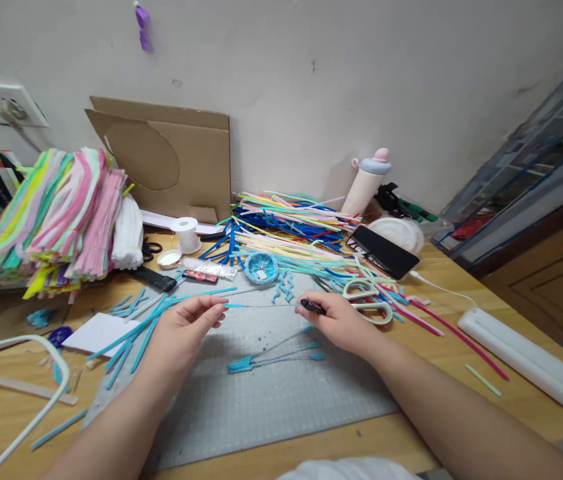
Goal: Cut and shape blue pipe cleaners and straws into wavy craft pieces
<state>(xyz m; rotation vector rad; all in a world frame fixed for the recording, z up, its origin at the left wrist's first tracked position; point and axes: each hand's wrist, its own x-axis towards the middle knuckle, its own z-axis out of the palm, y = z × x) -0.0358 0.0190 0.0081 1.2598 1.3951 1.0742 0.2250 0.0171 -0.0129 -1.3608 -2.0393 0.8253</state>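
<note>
Holding a thin stem (261, 305) level between both hands, you worked over the grey mat (271, 413) on the desk (436, 413). Nearest you, a few loose stems (271, 357) lay on the mat, fanned from one blue tuft, just in front of your hands.

Your left hand (181, 330) was closed in a pinch, thumb and forefinger on the stem's fuzzy blue end. Your right hand (341, 323) was closed round a small black tool (312, 307), whose tip met the stem's other end. The stem hung just above the mat, and its middle looked stripped to bare wire.

I judge it very light, thin and easily bent. The wire would likely kink if squeezed midway and slip where bare, so the fuzzy end looks the surer place to hold.

Scissors (368, 300) lay just right of your right hand. Beyond the stem sat a small blue cup (261, 268), and behind it a big pile (286, 227) of coloured stems with a phone (384, 252) at its right edge. Farthest off, a bottle (368, 181) stood by the wall, cardboard (171, 160) leaned against it, and a striped bundle (61, 213) filled the left.
</note>
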